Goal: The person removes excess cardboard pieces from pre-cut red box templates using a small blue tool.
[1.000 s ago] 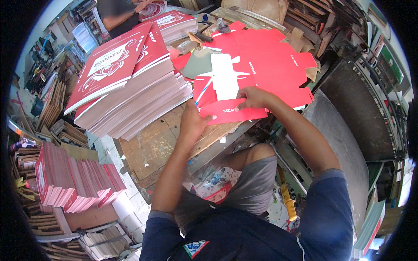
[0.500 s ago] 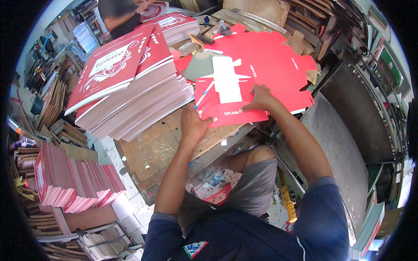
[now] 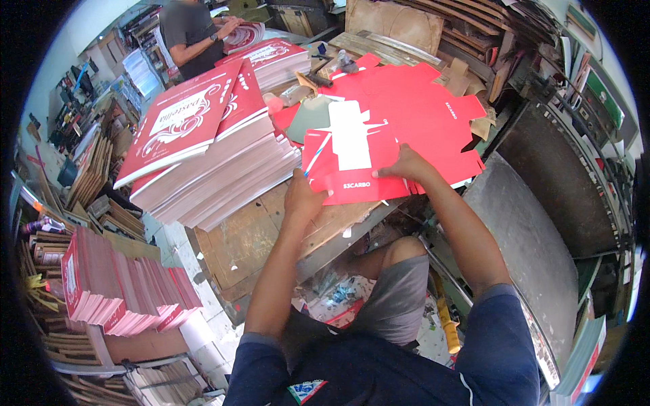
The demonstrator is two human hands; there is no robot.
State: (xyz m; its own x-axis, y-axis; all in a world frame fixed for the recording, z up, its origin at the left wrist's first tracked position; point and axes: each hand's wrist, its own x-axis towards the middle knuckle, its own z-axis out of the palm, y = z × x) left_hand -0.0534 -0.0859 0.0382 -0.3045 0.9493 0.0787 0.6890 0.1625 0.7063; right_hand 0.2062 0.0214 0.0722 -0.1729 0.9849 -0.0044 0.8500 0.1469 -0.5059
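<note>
The red cardboard sheet (image 3: 352, 162) lies flat on the wooden table (image 3: 237, 243), its long side running left to right in front of the person. The left hand (image 3: 302, 199) presses flat on its lower left edge, the right hand (image 3: 404, 166) on its right part, fingers open, gripping nothing. A tall stack of sheets (image 3: 210, 155) stands just left.

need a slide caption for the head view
Seated at a wooden table, left hand and right hand press a flat red carton blank beside a tall stack of red sheets.
</note>
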